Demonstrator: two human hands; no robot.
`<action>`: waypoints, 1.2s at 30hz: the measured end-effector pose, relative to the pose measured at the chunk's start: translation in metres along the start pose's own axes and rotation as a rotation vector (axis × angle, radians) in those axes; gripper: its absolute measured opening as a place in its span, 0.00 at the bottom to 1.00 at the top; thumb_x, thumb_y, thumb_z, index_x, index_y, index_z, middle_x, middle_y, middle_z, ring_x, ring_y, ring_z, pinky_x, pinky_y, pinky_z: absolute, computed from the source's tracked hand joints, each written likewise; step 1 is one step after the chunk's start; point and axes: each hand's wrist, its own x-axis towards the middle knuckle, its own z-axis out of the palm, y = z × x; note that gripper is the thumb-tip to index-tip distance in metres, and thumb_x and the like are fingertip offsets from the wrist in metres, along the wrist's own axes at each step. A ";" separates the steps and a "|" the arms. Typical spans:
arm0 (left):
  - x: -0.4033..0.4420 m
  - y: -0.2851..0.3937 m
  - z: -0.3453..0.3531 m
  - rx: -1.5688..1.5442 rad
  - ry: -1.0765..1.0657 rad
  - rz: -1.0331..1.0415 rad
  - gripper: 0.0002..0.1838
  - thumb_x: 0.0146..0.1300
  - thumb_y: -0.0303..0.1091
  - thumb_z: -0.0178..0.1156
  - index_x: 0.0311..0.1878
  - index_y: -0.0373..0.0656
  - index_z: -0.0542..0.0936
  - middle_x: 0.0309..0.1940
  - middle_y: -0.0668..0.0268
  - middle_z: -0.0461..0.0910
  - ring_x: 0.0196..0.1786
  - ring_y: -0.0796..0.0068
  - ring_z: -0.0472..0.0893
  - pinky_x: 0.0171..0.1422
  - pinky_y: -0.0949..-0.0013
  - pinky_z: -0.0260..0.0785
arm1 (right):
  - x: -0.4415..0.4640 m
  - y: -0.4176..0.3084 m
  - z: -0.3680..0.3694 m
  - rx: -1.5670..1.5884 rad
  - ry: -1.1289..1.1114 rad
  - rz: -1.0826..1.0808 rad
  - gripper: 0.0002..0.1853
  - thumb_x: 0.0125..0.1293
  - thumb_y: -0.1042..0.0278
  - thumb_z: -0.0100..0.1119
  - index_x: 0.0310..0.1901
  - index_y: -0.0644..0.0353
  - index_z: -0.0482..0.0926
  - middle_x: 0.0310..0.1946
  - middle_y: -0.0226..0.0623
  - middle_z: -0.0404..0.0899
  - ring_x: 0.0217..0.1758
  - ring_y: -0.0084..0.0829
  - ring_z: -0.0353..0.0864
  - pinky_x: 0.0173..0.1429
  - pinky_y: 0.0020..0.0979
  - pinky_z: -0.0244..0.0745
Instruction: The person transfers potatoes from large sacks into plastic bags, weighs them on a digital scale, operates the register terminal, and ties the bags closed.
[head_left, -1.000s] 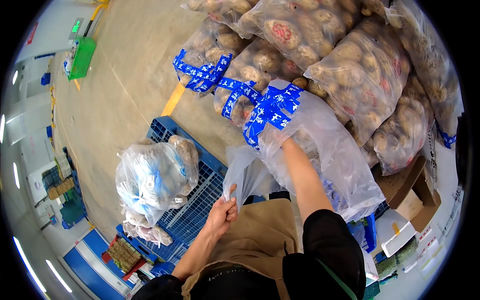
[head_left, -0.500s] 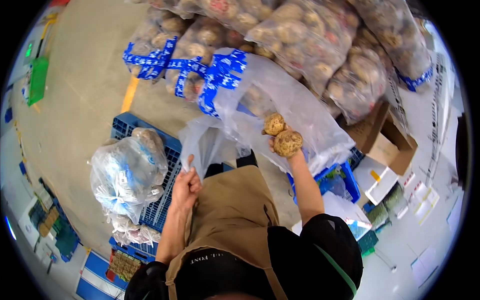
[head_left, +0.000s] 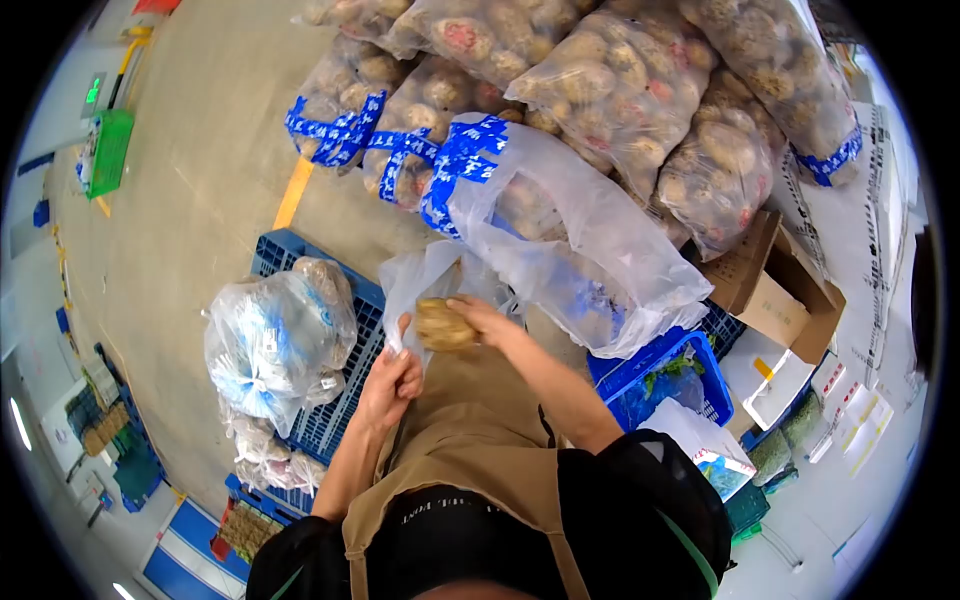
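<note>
My left hand (head_left: pixel 390 382) is closed on the edge of a thin clear plastic bag (head_left: pixel 415 278) that hangs in front of the apron. Close to the bag's mouth, my right hand (head_left: pixel 485 318) grips a brown potato (head_left: pixel 443 325), slightly blurred. Whether a second potato is behind it I cannot tell. Beyond my right hand lies a large opened clear sack (head_left: pixel 600 235) with blue printed tape (head_left: pixel 465 165) at one end and some potatoes inside.
Full potato sacks (head_left: pixel 620 80) are piled at the top. A blue pallet (head_left: pixel 335 410) with a bulging clear bag (head_left: pixel 270 345) stands at the left. To the right are a blue crate (head_left: pixel 715 385) and an open cardboard box (head_left: pixel 770 290).
My right hand has come out of the large sack with potatoes and moved left to the thin bag. My left hand still holds the bag. The view has shifted.
</note>
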 end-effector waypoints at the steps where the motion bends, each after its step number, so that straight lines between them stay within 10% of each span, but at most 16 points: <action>1: -0.006 -0.001 -0.002 -0.003 -0.007 0.010 0.32 0.68 0.37 0.52 0.72 0.55 0.51 0.20 0.75 0.58 0.19 0.85 0.57 0.24 0.80 0.51 | -0.005 -0.007 0.007 -0.205 0.063 -0.023 0.35 0.56 0.57 0.64 0.62 0.62 0.63 0.48 0.48 0.75 0.44 0.39 0.79 0.44 0.43 0.76; 5: -0.022 -0.001 -0.007 -0.072 -0.031 0.053 0.33 0.67 0.39 0.54 0.71 0.51 0.52 0.19 0.75 0.57 0.18 0.85 0.56 0.23 0.80 0.49 | -0.009 -0.016 -0.008 -1.115 1.145 -0.824 0.40 0.50 0.55 0.67 0.65 0.56 0.62 0.48 0.45 0.77 0.46 0.42 0.79 0.57 0.50 0.68; 9: -0.002 -0.002 -0.048 0.027 0.207 0.070 0.29 0.67 0.41 0.54 0.68 0.44 0.59 0.18 0.77 0.55 0.17 0.85 0.54 0.23 0.80 0.49 | 0.005 -0.019 -0.078 -1.349 1.132 -0.504 0.33 0.51 0.61 0.61 0.62 0.53 0.67 0.40 0.44 0.81 0.47 0.46 0.79 0.58 0.50 0.64; 19: 0.011 0.009 -0.037 0.205 0.100 -0.034 0.25 0.67 0.43 0.53 0.65 0.47 0.65 0.17 0.78 0.54 0.16 0.86 0.53 0.23 0.80 0.48 | -0.130 0.046 -0.133 -0.445 1.142 -0.734 0.18 0.45 0.75 0.50 0.39 0.60 0.83 0.33 0.54 0.79 0.38 0.50 0.80 0.46 0.41 0.74; 36: 0.118 0.007 -0.036 1.013 -0.127 -0.479 0.16 0.63 0.51 0.56 0.48 0.53 0.74 0.17 0.79 0.55 0.16 0.82 0.50 0.22 0.75 0.50 | -0.256 0.512 0.124 0.628 1.998 0.187 0.12 0.43 0.69 0.55 0.30 0.62 0.83 0.29 0.56 0.79 0.37 0.51 0.79 0.46 0.44 0.74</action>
